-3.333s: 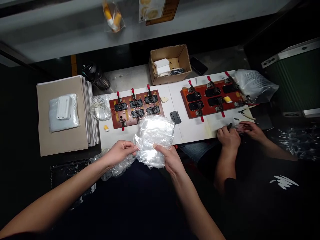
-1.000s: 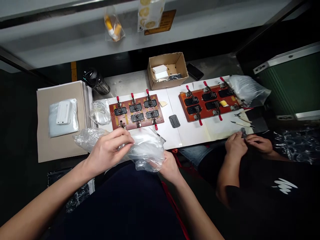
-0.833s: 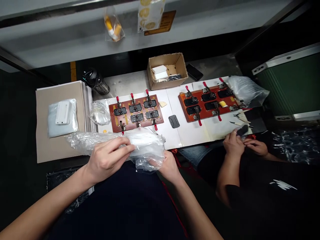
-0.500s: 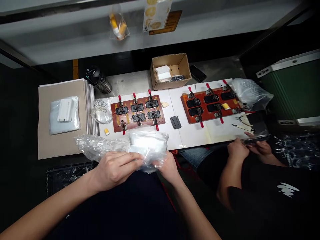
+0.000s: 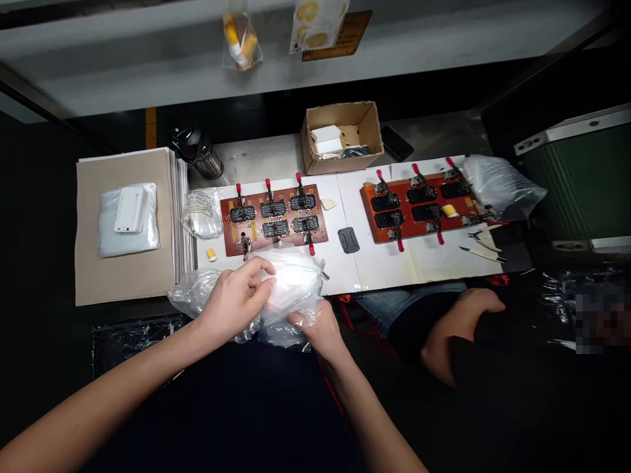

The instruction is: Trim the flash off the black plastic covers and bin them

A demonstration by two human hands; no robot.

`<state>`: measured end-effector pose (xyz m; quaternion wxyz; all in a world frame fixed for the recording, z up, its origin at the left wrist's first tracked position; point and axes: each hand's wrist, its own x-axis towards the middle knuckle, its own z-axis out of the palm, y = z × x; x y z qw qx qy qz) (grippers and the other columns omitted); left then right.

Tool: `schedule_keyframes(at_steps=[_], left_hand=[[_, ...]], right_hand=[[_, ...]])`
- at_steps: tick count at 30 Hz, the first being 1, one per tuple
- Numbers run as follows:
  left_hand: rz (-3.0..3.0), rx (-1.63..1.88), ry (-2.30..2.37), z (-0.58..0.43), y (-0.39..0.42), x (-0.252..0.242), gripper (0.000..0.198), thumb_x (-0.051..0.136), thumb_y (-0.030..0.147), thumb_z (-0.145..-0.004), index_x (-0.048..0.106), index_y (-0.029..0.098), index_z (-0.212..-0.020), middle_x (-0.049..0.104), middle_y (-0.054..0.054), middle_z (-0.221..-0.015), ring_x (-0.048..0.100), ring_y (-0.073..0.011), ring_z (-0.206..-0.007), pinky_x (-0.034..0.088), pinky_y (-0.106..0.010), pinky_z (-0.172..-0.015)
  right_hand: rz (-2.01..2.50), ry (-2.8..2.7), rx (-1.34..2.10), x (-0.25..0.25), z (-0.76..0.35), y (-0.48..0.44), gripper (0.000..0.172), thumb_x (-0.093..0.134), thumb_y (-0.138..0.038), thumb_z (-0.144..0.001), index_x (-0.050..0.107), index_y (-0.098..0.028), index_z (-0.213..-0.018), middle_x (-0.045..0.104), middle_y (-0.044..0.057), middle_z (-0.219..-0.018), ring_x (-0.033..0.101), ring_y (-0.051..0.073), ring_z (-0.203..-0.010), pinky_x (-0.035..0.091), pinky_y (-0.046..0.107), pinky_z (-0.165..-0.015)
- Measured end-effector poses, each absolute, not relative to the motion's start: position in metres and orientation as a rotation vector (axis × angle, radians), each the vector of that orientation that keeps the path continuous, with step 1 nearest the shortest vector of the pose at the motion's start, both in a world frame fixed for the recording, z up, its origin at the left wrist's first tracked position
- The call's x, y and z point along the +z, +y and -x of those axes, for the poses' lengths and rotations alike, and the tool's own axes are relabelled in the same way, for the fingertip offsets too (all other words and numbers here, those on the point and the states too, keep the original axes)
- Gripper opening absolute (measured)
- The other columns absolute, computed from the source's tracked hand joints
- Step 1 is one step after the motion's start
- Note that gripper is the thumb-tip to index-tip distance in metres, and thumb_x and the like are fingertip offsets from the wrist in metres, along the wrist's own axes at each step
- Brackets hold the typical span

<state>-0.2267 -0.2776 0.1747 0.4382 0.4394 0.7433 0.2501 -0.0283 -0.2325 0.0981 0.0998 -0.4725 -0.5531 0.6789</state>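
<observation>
Clear plastic bag [image 5: 290, 282], crumpled, sits in my hands at the near edge of the counter [image 5: 256, 161], just below the left clamping fixture [image 5: 259, 240]. Further along lies the right clamping fixture [image 5: 409, 230], red, with dark units clamped in rows. Beyond stands a cardboard box [image 5: 328, 161]. My left hand [image 5: 234, 295] is closed over the bag's top, fingers gripping the film; my right hand [image 5: 318, 328] is closed on its lower folds. A co-worker's hand [image 5: 476, 305] lies off the counter, holding nothing visible. Smallest: a black plate [image 5: 349, 240], beside the bag.
</observation>
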Motion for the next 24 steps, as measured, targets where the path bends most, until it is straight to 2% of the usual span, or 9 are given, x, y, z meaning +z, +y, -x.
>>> schedule_keyframes(at_steps=[3,7,10,13,18,24], left_hand=[[-1.366,0.474,1.98,0.226,-0.275,0.171,0.018,0.051,0.029,-0.093,0.058,0.027,-0.109,0.055,0.007,-0.058,0.054,-0.014,-0.052,0.037,-0.025,-0.058],[-1.548,0.196,2.037,0.231,-0.27,0.17,0.017,0.05,0.033,-0.094,0.057,0.026,-0.109,0.064,0.002,-0.068,0.062,-0.0207,-0.062,0.036,-0.03,-0.059],[-1.592,0.114,2.016,0.237,-0.267,0.172,0.015,0.054,0.034,-0.093,0.055,0.025,-0.104,0.068,-0.003,-0.089,0.066,-0.024,-0.073,0.039,-0.032,-0.061],[-1.607,0.085,2.0,0.238,-0.267,0.174,0.017,0.055,0.037,-0.093,0.052,0.024,-0.104,0.065,-0.006,-0.105,0.066,-0.0259,-0.082,0.042,-0.035,-0.065],[-1.495,0.066,2.032,0.232,-0.272,0.172,0.017,0.053,0.037,-0.094,0.048,0.023,-0.101,0.065,-0.006,-0.102,0.066,-0.028,-0.085,0.041,-0.036,-0.065],[-1.357,0.182,2.029,0.231,-0.276,0.166,0.017,0.055,0.039,-0.092,0.047,0.025,-0.098,0.068,-0.003,-0.092,0.067,-0.0262,-0.084,0.04,-0.034,-0.068]], right_hand=[[1.392,-1.632,2.0,0.096,0.029,-0.234,0.034,0.076,-0.046,-0.072,0.068,-0.015,-0.079,0.068,0.003,-0.072,0.061,0.018,-0.066,0.048,0.026,-0.062],[1.409,-1.636,2.016,0.093,0.03,-0.237,0.033,0.076,-0.046,-0.073,0.067,-0.015,-0.074,0.067,0.002,-0.069,0.06,0.017,-0.062,0.047,0.025,-0.059],[1.432,-1.64,2.02,0.091,0.03,-0.239,0.032,0.077,-0.046,-0.073,0.067,-0.015,-0.075,0.068,0.003,-0.07,0.06,0.017,-0.063,0.048,0.025,-0.058],[1.435,-1.625,2.029,0.088,0.029,-0.241,0.032,0.077,-0.044,-0.074,0.068,-0.014,-0.079,0.068,0.003,-0.071,0.061,0.017,-0.064,0.047,0.025,-0.059],[1.453,-1.625,1.984,0.082,0.028,-0.247,0.031,0.076,-0.044,-0.075,0.066,-0.015,-0.077,0.068,0.003,-0.072,0.06,0.017,-0.065,0.047,0.024,-0.059],[1.46,-1.63,1.964,0.081,0.027,-0.249,0.03,0.075,-0.043,-0.076,0.065,-0.015,-0.077,0.067,0.003,-0.073,0.06,0.017,-0.066,0.046,0.024,-0.059]])
